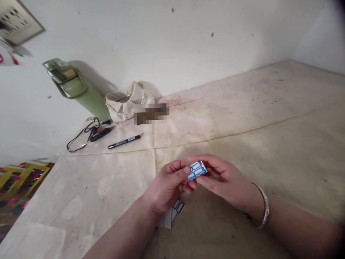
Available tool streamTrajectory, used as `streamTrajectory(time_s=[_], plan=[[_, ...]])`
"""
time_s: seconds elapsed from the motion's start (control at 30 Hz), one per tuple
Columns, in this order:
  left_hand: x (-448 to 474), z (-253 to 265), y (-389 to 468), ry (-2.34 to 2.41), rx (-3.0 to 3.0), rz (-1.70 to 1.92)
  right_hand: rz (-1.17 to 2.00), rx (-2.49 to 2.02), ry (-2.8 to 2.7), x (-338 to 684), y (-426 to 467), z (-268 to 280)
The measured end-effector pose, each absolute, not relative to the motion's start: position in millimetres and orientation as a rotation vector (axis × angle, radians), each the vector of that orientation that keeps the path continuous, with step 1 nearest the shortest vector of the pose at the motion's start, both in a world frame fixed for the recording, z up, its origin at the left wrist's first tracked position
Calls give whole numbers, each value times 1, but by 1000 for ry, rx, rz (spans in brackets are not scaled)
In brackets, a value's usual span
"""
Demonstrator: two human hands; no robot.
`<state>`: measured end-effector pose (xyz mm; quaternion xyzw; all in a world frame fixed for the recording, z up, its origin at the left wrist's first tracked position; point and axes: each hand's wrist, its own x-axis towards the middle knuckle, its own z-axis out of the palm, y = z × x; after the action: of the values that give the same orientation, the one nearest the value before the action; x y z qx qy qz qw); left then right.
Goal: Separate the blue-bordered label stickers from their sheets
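Between my two hands is a small sheet of blue-bordered white labels (197,170), tilted up off the table. My left hand (170,184) pinches its left side between thumb and fingers. My right hand (223,177), with a silvery bracelet at the wrist, grips the right side with thumb below and fingers above. Below my left hand lie more label sheets (178,206) and white paper strips, partly hidden by that hand and forearm.
On the pale, stained tabletop (246,142) lie a black marker pen (124,141) and a black corded tool (99,134). Near the wall stand a green bottle (85,94) and a cream bag with pearls (123,103). Beside the bag is a blurred-out brown item (151,114).
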<state>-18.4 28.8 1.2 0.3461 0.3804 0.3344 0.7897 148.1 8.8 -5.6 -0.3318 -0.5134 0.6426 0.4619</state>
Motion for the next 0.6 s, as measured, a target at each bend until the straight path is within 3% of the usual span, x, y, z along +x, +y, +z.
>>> streamTrajectory(time_s=[0.6], plan=[[-16,3,27,810,777,707,1401,-1059,-1291,157,13,-12]])
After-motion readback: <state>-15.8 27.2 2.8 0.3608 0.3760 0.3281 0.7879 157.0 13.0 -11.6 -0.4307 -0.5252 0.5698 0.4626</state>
